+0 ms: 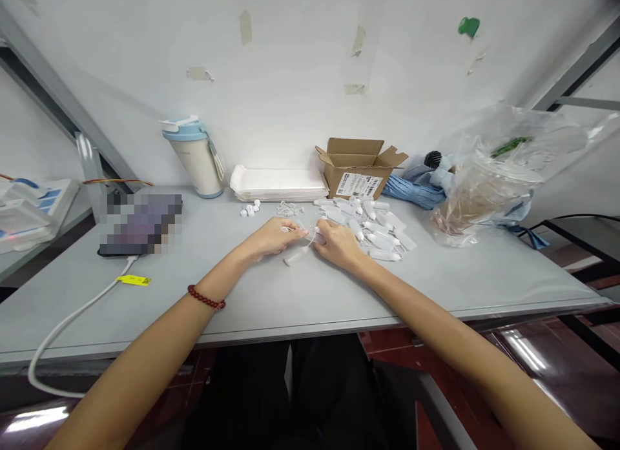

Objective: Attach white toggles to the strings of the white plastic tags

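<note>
Right now, both hands are close together over the table (261, 308), in front of the cardboard box (357, 169) and slightly to its left. The left hand (274, 237) has its fingertips pinched around a small clear piece (287, 229); the right hand (338, 243) has its thumb and fingers closed on a small translucent part (319, 237), mostly hidden. A translucent bottle (296, 256) lies tilted just below the fingers, nearer than the box; whether it joins either held part I cannot tell. A loose pile of bottles (383, 241) spreads directly before the box. Left of the box are the stacked white trays (278, 182), with pale loops (289, 208) and white caps (250, 210) in front, and farther left, a tumbler (196, 163)
</note>
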A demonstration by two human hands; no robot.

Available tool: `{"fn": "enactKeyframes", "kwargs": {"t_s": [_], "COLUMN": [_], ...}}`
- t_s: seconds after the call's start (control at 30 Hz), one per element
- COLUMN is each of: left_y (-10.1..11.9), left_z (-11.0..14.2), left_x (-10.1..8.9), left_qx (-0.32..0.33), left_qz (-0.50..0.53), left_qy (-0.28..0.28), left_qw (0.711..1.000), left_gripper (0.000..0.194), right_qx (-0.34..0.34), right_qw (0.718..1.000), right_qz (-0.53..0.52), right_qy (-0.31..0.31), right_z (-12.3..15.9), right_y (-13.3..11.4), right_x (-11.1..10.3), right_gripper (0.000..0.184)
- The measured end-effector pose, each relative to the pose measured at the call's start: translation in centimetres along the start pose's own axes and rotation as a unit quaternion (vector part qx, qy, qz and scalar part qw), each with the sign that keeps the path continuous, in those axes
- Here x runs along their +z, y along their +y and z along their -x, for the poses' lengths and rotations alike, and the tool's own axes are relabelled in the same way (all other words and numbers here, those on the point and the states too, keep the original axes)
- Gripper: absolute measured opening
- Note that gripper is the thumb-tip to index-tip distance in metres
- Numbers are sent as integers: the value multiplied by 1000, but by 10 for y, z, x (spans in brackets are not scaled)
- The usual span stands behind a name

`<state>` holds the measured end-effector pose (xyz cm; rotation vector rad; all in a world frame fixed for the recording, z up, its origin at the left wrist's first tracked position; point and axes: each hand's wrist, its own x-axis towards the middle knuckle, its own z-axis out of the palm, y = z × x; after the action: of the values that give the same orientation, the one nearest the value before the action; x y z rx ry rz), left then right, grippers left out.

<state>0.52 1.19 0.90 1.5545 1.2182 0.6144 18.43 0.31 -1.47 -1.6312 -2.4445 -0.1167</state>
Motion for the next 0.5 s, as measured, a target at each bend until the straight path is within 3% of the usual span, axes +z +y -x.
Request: {"fn": "enactKeyframes", "kwargs": {"t_s": [0.1, 0.27, 0.5], "left_y": [3, 3, 8], "left_z": [2, -1, -2], "left_x": [2, 0, -19], "left_qx": [-14, -104, -122], "left_qz": [6, 105, 338], "left_qy": [-3, -10, -96], "left_qw": [1000, 989, 928], "left_gripper": [26, 34, 18], "right_qx": [1, -5, 23], "right_qw": [1000, 1000, 999], "right_qz": [8, 27, 22], "right_qy": [-3, 1, 5], "right_z": [0, 1, -1], "right_y": [-1, -3, 1], "right_x": [-1, -2, -2], "right_gripper": [24, 24, 26]}}
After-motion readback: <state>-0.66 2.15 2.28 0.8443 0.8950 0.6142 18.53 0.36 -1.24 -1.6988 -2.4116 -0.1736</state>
